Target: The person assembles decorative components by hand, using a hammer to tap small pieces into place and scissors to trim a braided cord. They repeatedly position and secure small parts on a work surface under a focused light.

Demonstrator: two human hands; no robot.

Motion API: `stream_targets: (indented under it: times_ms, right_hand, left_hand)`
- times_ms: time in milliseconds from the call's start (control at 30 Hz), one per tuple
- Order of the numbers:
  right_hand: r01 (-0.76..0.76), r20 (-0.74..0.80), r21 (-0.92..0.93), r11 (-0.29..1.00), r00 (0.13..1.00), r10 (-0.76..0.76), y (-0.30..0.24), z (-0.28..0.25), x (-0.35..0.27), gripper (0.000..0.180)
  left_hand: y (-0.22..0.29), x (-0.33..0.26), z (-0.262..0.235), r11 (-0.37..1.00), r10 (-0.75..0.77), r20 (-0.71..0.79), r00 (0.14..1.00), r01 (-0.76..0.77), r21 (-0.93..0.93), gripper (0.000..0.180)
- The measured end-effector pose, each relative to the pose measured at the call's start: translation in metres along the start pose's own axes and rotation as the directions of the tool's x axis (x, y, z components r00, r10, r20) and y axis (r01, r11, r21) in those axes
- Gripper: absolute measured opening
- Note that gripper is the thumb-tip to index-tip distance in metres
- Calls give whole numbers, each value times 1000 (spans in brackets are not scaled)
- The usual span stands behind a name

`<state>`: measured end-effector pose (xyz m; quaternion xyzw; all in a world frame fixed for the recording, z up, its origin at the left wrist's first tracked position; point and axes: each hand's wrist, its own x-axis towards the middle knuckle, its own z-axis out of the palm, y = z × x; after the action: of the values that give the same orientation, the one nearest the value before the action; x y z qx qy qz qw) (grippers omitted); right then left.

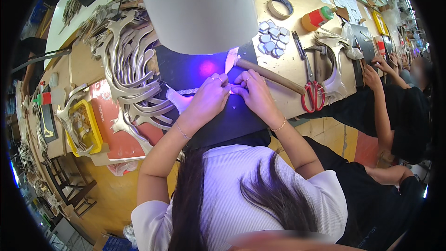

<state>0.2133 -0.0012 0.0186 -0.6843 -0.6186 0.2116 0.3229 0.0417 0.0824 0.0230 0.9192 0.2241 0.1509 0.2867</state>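
Both hands meet over a dark work mat (218, 125), fingertips nearly touching. My left hand (210, 98) is closed in a pinch on a silver strap piece (178, 100), whose wide end and a braided band (188, 91) stick out to the left of the fingers. My right hand (255, 94) also pinches close by; what lies between its fingertips is too small to make out. Just beyond the hands lies a hammer (272, 76), its wooden handle slanting down to the right. Violet light falls on the mat and fingers from under a large white cylinder (197, 9).
Left lies a heap of silver strap pieces (132, 60) and a yellow basket (95, 130). Right are red-handled scissors (312, 94), small silver pads (274, 37), a tape roll (280, 7) and a red-green bottle (317, 18). A co-worker's arm (378, 97) works farther right.
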Motion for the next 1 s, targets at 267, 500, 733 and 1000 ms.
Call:
stream_targets:
  times_ms: [267,500,733,1000]
  right_hand:
    - [-104,52,6,995,993,104,-1,0,2,18]
    - [-154,-7,97,983,988,156,0,6,-3,16]
    - [-79,-94,126,989,991,92,1,10,-8,14]
    - [114,-196,-124,986,971,-137,1,15,-21,20]
  left_hand:
    - [-2,5,1,999,40,-27,999,-41,-30,12]
    - [-1,5,-2,1000,-3,45,999,4,-24,17]
    - [-3,6,-3,999,32,29,999,-30,-40,12]
    - [-1,4,-1,1000,-16,53,998,16,4,17]
